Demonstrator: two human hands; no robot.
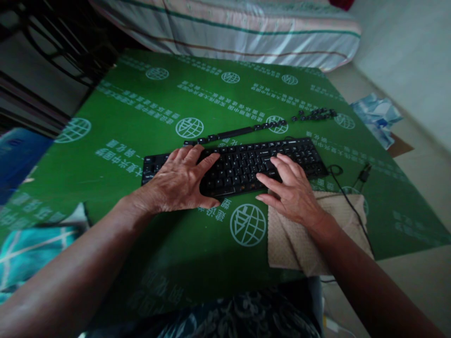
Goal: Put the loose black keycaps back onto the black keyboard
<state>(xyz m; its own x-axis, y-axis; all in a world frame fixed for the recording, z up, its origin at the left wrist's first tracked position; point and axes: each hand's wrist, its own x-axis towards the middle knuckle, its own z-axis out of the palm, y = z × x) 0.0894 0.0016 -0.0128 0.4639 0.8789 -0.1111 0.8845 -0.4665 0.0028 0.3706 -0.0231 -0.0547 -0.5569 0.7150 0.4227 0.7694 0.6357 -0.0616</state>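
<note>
A black computer keyboard (239, 162) lies slightly slanted across the green table, with keycaps off part of its lower edge. Over its left part rests my left hand (183, 180), fingers spread and thumb pointing right below the near edge. My right hand (291, 192) lies over the right-middle keys, fingers apart, with nothing in it. Behind the keyboard, a row of loose keycaps (236, 133) includes a long space bar. A cluster of small keycaps (315, 114) sits farther right. Under my right wrist is a folded beige cloth (287, 244).
The keyboard's cable (348, 199) runs off the right side, near a USB plug (365, 173). A teal checked cloth (33, 253) is at the left edge of the green table (211, 98). A bed (246, 35) stands beyond, and crumpled blue-white packaging (375, 117) lies right.
</note>
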